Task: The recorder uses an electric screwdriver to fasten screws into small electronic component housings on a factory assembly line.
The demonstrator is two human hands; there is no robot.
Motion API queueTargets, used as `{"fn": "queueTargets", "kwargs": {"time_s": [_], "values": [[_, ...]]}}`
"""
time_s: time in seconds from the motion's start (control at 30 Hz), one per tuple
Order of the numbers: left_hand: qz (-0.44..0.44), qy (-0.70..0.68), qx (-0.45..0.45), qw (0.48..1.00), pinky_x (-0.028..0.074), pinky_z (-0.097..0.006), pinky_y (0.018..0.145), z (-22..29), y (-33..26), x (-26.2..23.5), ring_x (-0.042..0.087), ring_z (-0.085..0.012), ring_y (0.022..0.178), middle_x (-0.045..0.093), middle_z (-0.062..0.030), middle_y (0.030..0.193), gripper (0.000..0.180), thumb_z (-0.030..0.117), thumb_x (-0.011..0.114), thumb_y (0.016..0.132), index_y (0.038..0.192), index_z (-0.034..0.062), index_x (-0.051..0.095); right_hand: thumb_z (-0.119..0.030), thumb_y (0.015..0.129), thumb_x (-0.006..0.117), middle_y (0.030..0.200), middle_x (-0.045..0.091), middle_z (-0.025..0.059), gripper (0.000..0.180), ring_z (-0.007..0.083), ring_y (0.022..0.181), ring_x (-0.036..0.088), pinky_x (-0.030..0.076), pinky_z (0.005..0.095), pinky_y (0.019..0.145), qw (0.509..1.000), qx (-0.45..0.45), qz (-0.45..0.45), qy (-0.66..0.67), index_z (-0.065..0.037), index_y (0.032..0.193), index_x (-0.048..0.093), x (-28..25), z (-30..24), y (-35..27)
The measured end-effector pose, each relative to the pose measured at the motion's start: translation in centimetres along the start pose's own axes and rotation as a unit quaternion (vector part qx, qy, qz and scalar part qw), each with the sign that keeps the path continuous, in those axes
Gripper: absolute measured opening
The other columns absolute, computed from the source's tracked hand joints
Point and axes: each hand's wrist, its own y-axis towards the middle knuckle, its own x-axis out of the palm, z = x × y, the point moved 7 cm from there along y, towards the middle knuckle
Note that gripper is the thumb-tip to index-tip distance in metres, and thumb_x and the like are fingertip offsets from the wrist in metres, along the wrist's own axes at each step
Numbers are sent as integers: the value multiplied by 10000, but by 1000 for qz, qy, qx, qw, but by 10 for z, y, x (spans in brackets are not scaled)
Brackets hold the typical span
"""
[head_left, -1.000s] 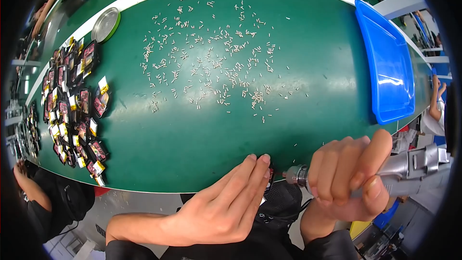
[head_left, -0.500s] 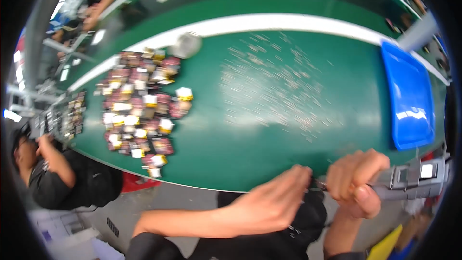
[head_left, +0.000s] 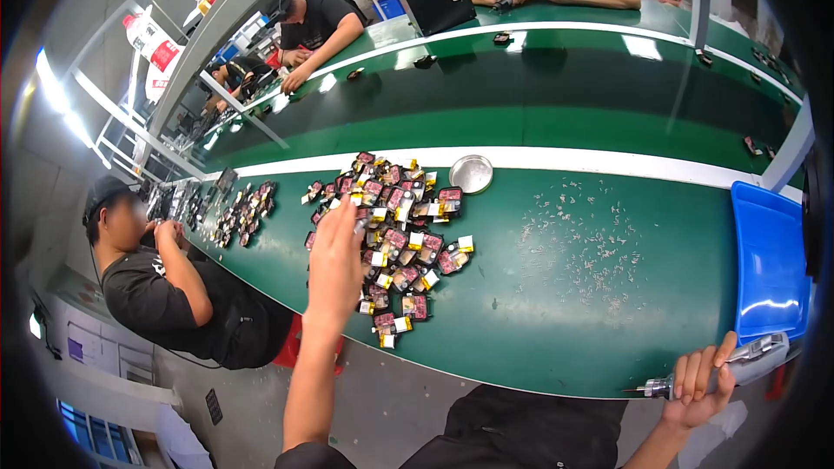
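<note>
My left hand [head_left: 335,260] is raised over the left side of a pile of small black electronic modules [head_left: 404,243] with dark red faces and white-yellow tabs. Its fingers stretch upward, and nothing shows in them; they hide part of the pile. At the bench's near right edge, my right hand [head_left: 700,386] is wrapped round a grey electric screwdriver [head_left: 754,360]. The bit of the tool points left, just over the edge. Many tiny slender pieces [head_left: 595,247], perhaps screws, lie scattered on the green bench top [head_left: 486,330] between the pile and the tool.
A round metal dish [head_left: 471,174] stands behind the pile. On the right lies a blue tray [head_left: 769,252]. A co-worker [head_left: 165,278] sits at the left beside another group of modules [head_left: 246,215]. Beyond the white rail [head_left: 556,159] runs a dark green belt with more people across it.
My left hand has gone from beside my right hand to the module pile at the left. My right hand has moved lower right with the screwdriver. The view has tilted up.
</note>
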Motion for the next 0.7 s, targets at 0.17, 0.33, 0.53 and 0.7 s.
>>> {"fn": "queueTargets", "kwargs": {"time_s": [0.17, 0.33, 0.53, 0.7], "values": [[-13, 50, 21, 998, 373, -450, 1038, 29, 9, 20, 473, -393, 1226, 522, -221, 1300, 418, -2, 560, 865, 1276, -42, 497, -128, 889, 489, 475, 333, -5, 98, 100, 378, 338, 342, 266, 399, 998, -8, 60, 1, -70, 898, 410, -14, -9, -11], [-65, -140, 106, 982, 444, -415, 924, 164, -9, 18, 579, -346, 1051, 601, -160, 1132, 428, -126, 642, 707, 1115, -2, 617, -154, 897, 460, 490, 326, -20, 76, 92, 405, 310, 320, 273, 449, 985, -26, 146, 91, -82, 920, 468, -33, 0, -7], [-174, -325, 253, 895, 501, -380, 694, 293, -44, 61, 598, -293, 852, 598, -123, 975, 363, -28, 729, 661, 1013, -31, 637, -168, 898, 449, 498, 354, -12, 98, 107, 421, 360, 366, 293, 498, 970, -49, 154, 181, -75, 910, 478, -45, -8, -15], [-175, -277, 335, 883, 496, -362, 654, 327, -46, 66, 580, -268, 797, 584, -130, 941, 328, -23, 688, 672, 992, -64, 628, -165, 897, 436, 502, 370, -5, 104, 121, 432, 386, 384, 303, 508, 967, -54, 147, 202, -73, 912, 480, -47, -10, -19]]}}
